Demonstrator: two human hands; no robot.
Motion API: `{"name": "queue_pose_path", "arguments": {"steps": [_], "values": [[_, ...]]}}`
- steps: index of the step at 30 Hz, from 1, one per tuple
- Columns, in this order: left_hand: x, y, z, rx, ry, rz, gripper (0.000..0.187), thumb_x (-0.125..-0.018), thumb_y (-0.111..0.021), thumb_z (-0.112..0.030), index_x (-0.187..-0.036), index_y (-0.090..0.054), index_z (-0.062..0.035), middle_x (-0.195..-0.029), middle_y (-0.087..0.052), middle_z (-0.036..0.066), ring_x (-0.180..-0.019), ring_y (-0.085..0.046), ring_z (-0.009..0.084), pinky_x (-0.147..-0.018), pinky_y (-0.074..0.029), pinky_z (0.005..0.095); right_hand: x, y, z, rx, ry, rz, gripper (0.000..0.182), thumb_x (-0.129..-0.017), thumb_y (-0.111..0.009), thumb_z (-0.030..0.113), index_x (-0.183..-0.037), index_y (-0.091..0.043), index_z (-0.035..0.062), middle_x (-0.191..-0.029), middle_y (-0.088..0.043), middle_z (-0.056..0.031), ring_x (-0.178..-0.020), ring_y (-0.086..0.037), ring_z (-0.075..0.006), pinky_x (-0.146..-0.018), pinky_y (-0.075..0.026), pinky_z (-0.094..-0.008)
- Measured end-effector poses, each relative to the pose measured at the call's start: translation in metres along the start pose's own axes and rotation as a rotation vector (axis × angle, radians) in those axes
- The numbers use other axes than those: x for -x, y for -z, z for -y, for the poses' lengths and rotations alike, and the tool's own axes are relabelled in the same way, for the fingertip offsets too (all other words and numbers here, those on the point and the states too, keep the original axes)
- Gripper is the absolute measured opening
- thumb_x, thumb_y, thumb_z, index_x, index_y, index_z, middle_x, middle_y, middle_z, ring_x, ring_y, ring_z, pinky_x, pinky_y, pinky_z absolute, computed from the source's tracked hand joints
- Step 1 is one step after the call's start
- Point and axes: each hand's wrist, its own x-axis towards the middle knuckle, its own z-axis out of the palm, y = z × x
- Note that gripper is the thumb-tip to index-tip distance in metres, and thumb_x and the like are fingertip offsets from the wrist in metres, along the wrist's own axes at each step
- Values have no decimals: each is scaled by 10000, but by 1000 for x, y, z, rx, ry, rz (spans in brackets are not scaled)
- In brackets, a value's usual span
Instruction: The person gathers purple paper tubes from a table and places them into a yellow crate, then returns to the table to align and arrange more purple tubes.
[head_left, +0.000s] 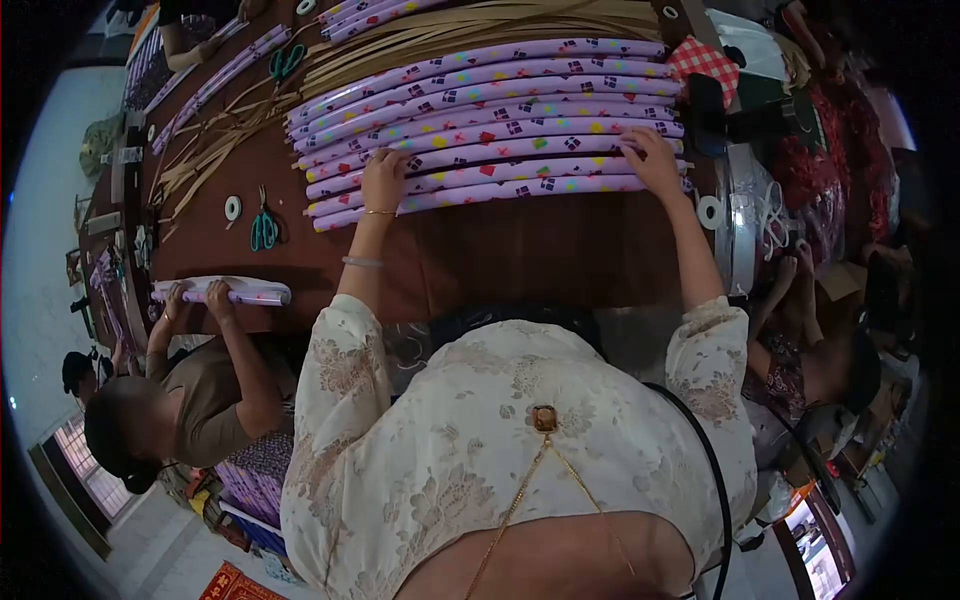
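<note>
Several lilac wrapping paper rolls (510,170) with a coloured print lie side by side in front of me. My left hand (384,178) rests over the nearer rolls toward their left part, fingers curled down against one roll. Near the right ends, my right hand (652,160) has its bent fingers and thumb at the same roll. Both hands appear closed on it, though the undersides of the fingers are hidden. The roll lies level among its neighbours.
Tan strips (480,28) lie behind the rolls. On the brown table (500,255) are teal-handled scissors (263,230), a second pair (287,63) and a tape roll (233,208). At left, a co-worker's hands (200,294) hold another roll. Another tape roll (709,212) lies at right.
</note>
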Motion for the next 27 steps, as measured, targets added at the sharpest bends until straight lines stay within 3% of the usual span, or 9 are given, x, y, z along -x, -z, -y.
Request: {"name": "queue_pose_path", "arguments": {"steps": [3,7,9,13,16,17,19,21,27], "values": [[7,0,-21,4,155,-116,247,-726,-605,-102,-968,-588,-56,-977,-571,119,-878,-542,298,-755,-443,368,0,5,5,-1,12,-64,230,-797,-563,181,-1011,-592,102,-1093,-535,-70,-1023,-504,-265,-869,-384,-367],[19,-1,-66,-125,-18,-150,588,-740,-646,-238,-1232,-412,-16,-1234,-452,146,-1123,-433,321,-925,-349,413,-4,-1,-4,114,99,-152,263,-823,-530,185,-1070,-575,105,-1142,-520,-78,-1057,-488,-264,-887,-374,-371],[25,0,-92,-49,-55,-90,600,-745,-640,-251,-1246,-402,-23,-1255,-434,141,-1144,-411,317,-947,-319,420,-13,-2,-4,24,30,-34,273,-837,-503,178,-1093,-561,99,-1157,-514,-76,-1071,-476,-261,-893,-369,-369],[51,-16,-138,200,82,-85,452,-781,-616,-125,-1186,-447,-18,-1131,-489,182,-1028,-493,309,-873,-402,376,-26,-12,0,114,124,2,275,-841,-494,174,-1099,-557,104,-1160,-514,-67,-1078,-471,-253,-902,-359,-375],[76,-39,-169,892,594,192,405,-805,-620,-171,-1134,-455,-2,-1021,-560,85,-911,-561,184,-777,-453,264,-36,-20,-1,31,95,56,283,-848,-487,212,-1104,-556,113,-1167,-511,-56,-1087,-465,-245,-908,-346,-388],[76,-45,-176,892,599,185,405,-805,-620,-171,-1134,-455,-2,-1021,-560,85,-911,-561,184,-777,-453,264,-37,-22,3,134,129,-22,287,-837,-506,218,-1098,-557,111,-1115,-529,-59,-1029,-491,-253,-875,-370,-380],[71,-52,-184,1371,1209,356,416,-816,-609,-190,-1141,-432,1,-997,-568,89,-929,-561,187,-784,-458,272,-39,-20,13,236,166,-95,292,-825,-524,223,-1092,-557,110,-1063,-548,-62,-970,-517,-260,-842,-395,-372],[65,-58,-184,1507,1240,335,407,-829,-590,-195,-1142,-419,3,-1017,-558,111,-955,-558,199,-777,-468,285,-43,-11,21,298,118,100,322,-853,-482,332,-1096,-562,136,-1079,-526,-47,-1022,-476,-252,-878,-349,-412],[45,-76,-188,1581,1407,24,373,-835,-579,-188,-1100,-433,31,-1022,-535,138,-929,-559,253,-766,-480,337,-64,-14,39,176,29,318,352,-849,-477,403,-1003,-574,102,-1007,-535,-87,-980,-488,-267,-852,-368,-414]]}}
